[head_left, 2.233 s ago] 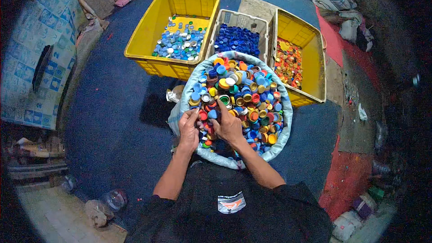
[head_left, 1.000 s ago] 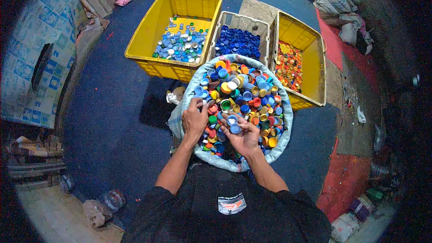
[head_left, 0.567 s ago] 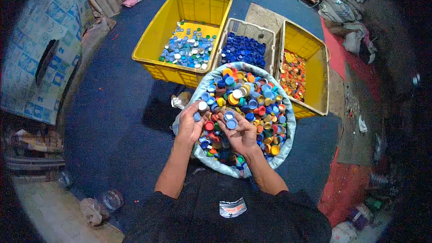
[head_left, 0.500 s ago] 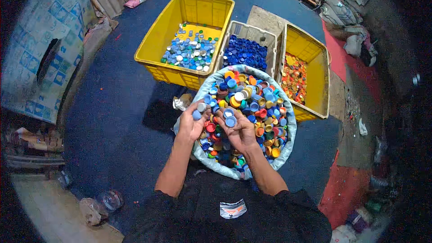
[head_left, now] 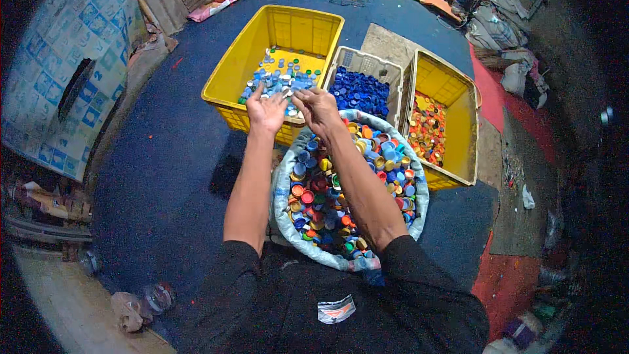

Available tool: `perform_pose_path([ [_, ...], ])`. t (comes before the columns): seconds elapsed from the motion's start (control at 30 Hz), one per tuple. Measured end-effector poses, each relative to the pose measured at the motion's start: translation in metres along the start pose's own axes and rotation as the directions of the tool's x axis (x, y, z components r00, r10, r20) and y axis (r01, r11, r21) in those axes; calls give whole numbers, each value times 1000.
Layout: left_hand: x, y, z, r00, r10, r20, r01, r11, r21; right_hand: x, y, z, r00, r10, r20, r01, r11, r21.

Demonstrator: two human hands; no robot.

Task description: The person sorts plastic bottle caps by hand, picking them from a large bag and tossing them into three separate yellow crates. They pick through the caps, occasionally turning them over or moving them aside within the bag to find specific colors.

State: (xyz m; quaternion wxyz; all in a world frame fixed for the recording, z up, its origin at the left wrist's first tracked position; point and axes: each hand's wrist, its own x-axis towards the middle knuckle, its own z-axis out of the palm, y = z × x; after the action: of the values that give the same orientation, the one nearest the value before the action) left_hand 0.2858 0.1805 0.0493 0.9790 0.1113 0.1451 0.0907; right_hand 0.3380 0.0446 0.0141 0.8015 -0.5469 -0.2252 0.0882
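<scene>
Both hands reach far over the near rim of the left yellow crate: left hand palm-up, fingers spread, right hand loosely curled, contents not discernible, light-blue caps lying just beyond the fingertips.

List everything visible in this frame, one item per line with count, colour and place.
Left crate: one, yellow, far left; holds light blue, white and green caps.
Middle crate: one, pale grey, centre; holds dark blue caps.
Right crate: one, yellow, far right; holds orange, red and yellow caps.
Sack: one, whitish, open, before the crates.
Mixed caps: too many to count, many colours, in the sack.
Floor cover: dark blue, under everything.
Cardboard: one flat piece, brown, behind the middle crate.
Clear bottle: one, lower left.
Left hand: over the left crate's near wall, fingers spread.
Right hand: beside it, grip unclear.
</scene>
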Motion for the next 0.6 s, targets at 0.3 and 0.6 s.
perform_pose_path([
  [0.3,-56,-24,-59,974,223,-43,-181,873,452,-104,-57,13,933,347,-93,-273,853,445],
  [0.6,-121,-111,-30,837,265,479,-460,-136,878,-251,-89,-15,864,502,-27,-478,838,263],
])
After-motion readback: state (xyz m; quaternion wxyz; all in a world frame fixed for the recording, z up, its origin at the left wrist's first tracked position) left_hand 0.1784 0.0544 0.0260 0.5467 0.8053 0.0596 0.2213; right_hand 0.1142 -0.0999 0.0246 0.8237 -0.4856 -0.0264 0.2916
